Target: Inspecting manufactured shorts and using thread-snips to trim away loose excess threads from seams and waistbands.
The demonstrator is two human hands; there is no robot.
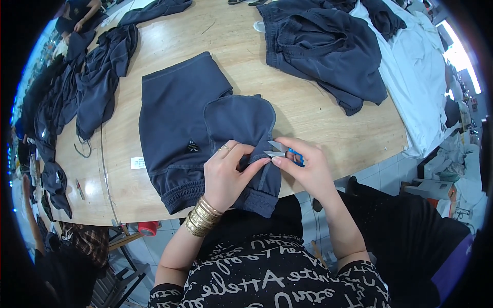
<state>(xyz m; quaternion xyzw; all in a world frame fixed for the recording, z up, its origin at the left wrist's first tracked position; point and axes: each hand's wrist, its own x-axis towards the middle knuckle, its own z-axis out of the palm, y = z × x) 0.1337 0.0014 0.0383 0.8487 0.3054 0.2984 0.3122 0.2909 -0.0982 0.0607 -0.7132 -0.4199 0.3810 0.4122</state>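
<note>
Dark grey shorts (172, 110) with a gathered elastic waistband lie on the table in front of me, one inside-out pocket bag (239, 120) turned out over them. My left hand (228, 167), with gold bangles at the wrist, is closed on the fabric, pinching it between thumb and fingers near a seam. In my right hand (303, 161) is a small pair of thread snips (277, 149) with blue handles. Their two blades point left and stand apart at the seam beside my left fingertips. Whether a thread lies between the blades is too small to tell.
More dark shorts (328, 46) lie at the far right beside a white cloth (411, 66). A dark garment heap (102, 77) lies at the left. Another pair of snips (80, 189) and a white label (137, 163) rest on the wooden table (246, 77). People stand around the table.
</note>
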